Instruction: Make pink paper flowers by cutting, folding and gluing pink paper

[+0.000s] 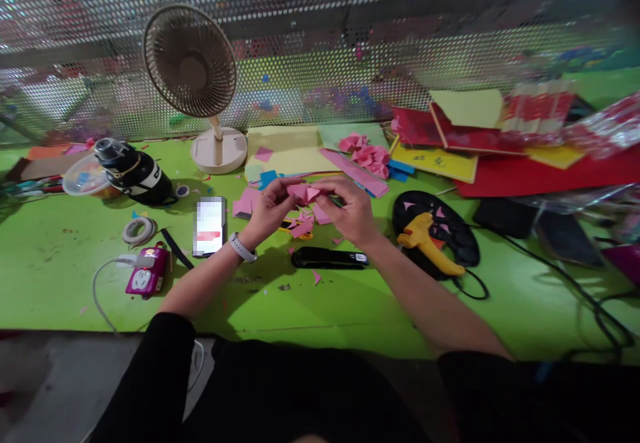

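Between my two hands is a small folded pink paper piece [304,193], held up over the green table. My left hand [274,208] pinches its left side, and my right hand [350,208] grips its right side with thumb and fingers. Below them lie pink paper scraps [302,227], with a yellow-and-black tool partly hidden underneath. A black stapler [330,258] rests nearer to me. Behind my hands, more folded pink paper pieces [371,156] sit heaped beside pink paper strips [353,169].
A fan [193,73] stands at the back left near a black bottle [135,173]. A phone [209,226], a tape roll [139,230] and a purple power socket [147,271] lie left. On the right are a yellow glue gun [425,239], cables and red card sheets [525,175].
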Action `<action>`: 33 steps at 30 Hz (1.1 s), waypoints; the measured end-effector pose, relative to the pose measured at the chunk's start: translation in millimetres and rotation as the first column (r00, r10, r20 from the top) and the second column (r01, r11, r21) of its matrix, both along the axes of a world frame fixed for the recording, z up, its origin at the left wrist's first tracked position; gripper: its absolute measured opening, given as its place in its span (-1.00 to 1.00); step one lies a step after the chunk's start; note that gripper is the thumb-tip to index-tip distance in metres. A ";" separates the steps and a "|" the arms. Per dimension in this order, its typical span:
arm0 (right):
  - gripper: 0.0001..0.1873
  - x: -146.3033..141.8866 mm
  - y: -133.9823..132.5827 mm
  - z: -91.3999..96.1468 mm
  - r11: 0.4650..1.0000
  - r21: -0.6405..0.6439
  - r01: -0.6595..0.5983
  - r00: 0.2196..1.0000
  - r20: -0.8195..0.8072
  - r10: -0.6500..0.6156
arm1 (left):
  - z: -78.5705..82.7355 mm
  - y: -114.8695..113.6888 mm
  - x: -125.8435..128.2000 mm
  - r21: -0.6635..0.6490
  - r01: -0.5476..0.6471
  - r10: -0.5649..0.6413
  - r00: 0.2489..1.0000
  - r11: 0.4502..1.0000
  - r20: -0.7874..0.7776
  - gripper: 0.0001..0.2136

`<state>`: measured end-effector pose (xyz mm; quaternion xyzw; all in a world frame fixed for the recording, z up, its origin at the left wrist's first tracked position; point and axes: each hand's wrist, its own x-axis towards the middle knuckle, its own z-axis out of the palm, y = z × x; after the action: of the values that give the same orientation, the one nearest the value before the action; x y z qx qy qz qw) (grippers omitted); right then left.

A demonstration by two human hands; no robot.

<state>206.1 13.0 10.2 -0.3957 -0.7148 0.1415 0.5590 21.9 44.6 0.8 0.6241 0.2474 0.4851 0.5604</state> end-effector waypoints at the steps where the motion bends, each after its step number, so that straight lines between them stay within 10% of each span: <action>1: -0.81 -0.1 -0.1 0.0 1.000 0.010 -0.002 1.000 -0.001 0.002 | 0.6 -0.3 -0.2 -0.013 -0.004 0.004 1.000 1.000 -0.005 -0.75; 18: -0.78 -4.1 -1.0 -2.2 0.986 0.163 0.028 0.996 0.084 -0.042 | 13.6 -11.2 1.3 -0.214 0.006 0.002 0.999 0.977 0.041 -0.55; 33: -0.87 -2.4 -5.7 3.7 0.961 0.234 0.146 0.964 0.185 -0.192 | 28.6 -24.0 1.1 -0.012 -0.126 0.124 0.988 0.992 -0.094 -0.62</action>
<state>203.7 7.3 13.8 -0.4043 -0.7434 -0.0281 0.5321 22.9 20.6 29.4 0.6241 0.3162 0.4875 0.5223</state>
